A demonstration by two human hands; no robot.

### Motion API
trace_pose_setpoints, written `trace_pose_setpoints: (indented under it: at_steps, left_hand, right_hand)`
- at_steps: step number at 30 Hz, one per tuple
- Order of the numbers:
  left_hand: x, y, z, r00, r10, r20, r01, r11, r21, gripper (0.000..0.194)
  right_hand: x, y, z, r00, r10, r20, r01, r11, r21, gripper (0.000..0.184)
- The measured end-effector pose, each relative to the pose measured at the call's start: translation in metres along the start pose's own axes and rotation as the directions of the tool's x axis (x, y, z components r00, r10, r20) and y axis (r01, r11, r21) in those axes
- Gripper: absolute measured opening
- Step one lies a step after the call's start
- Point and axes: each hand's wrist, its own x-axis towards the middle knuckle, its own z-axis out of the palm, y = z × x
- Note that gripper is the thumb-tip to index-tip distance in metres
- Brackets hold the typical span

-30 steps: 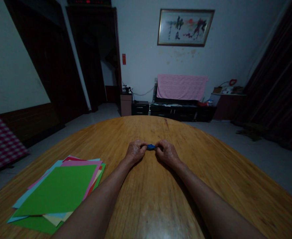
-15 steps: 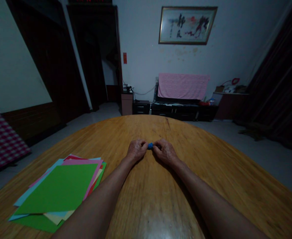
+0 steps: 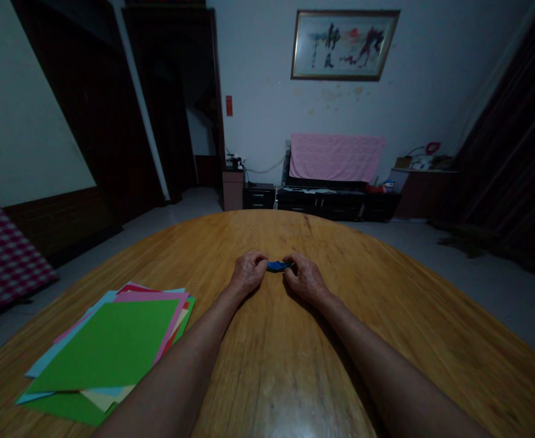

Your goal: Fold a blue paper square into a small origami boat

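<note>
Two bare hands are close together over the middle of a round wooden worktop [image 3: 267,365], with a small blue thing [image 3: 276,266] in the gap between them. The left hand [image 3: 248,271] has its fingers [image 3: 262,258] pinched on the left end of the blue thing. The right hand [image 3: 304,275] has its fingers [image 3: 290,260] bent in, and the other end of the blue thing goes in between the finger and the thumb, so both hands hold it. The blue thing is long and thin, and it goes from side to side. It is too small and dark to tell what it is, and I can't tell if it touches the wood under it. Both arms come up from the bottom, one on each side. On the left part of the worktop, well apart from the hands, is a messy pile of colored paper [image 3: 112,344]. A big green sheet is on top, and pink, red, light blue and cream edges stick out from under it. The left arm covers a bit of the pile. Past the worktop, a pink cloth [image 3: 338,157] hangs over something on a low black cabinet [image 3: 340,210]. A picture in a frame [image 3: 345,45] hangs high on the wall. On the far left is a red and white checked cloth [image 3: 7,261].
</note>
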Motion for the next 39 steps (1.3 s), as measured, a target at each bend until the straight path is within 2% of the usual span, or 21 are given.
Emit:
trace_pose_setpoints:
  at_steps: [3, 6, 9, 15, 26, 31, 35, 39]
  left_hand:
    - [0.001, 0.0, -0.002, 0.997, -0.077, -0.02, 0.077, 0.997, -0.005, 0.022]
    - [0.001, -0.002, -0.003, 0.996, -0.09, -0.03, 0.091, 0.995, 0.035, 0.023]
    - [0.002, -0.004, -0.005, 0.995, -0.095, -0.005, 0.095, 0.994, 0.049, 0.02]
    - [0.0, -0.003, -0.011, 0.981, -0.18, 0.069, 0.182, 0.983, -0.02, 0.017]
    - [0.002, -0.007, -0.01, 0.983, -0.163, 0.087, 0.168, 0.984, -0.053, 0.014]
    - [0.008, -0.007, -0.005, 0.985, -0.148, 0.091, 0.152, 0.987, -0.045, 0.016]
    - [0.014, -0.006, 0.001, 0.989, -0.127, 0.076, 0.129, 0.991, -0.027, 0.018]
    - [0.022, -0.005, 0.008, 0.989, -0.135, 0.059, 0.135, 0.991, -0.003, 0.021]
  right_hand:
    - [0.0, 0.001, -0.001, 0.999, 0.026, -0.023, -0.026, 1.0, -0.008, 0.026]
    - [0.0, 0.005, -0.001, 0.998, 0.045, -0.053, -0.047, 0.998, -0.033, 0.023]
    - [0.0, 0.009, 0.0, 0.997, 0.029, -0.067, -0.033, 0.997, -0.066, 0.019]
    - [0.001, 0.011, 0.0, 0.998, 0.004, -0.065, -0.008, 0.998, -0.067, 0.016]
    - [0.002, 0.013, -0.001, 0.999, 0.013, -0.05, -0.016, 0.998, -0.058, 0.02]
    - [0.004, 0.016, 0.0, 0.994, 0.079, -0.08, -0.085, 0.994, -0.073, 0.021]
    - [0.005, 0.018, 0.0, 0.97, 0.187, -0.155, -0.204, 0.973, -0.105, 0.025]
    - [0.008, 0.019, -0.003, 0.944, 0.288, -0.159, -0.313, 0.934, -0.172, 0.027]
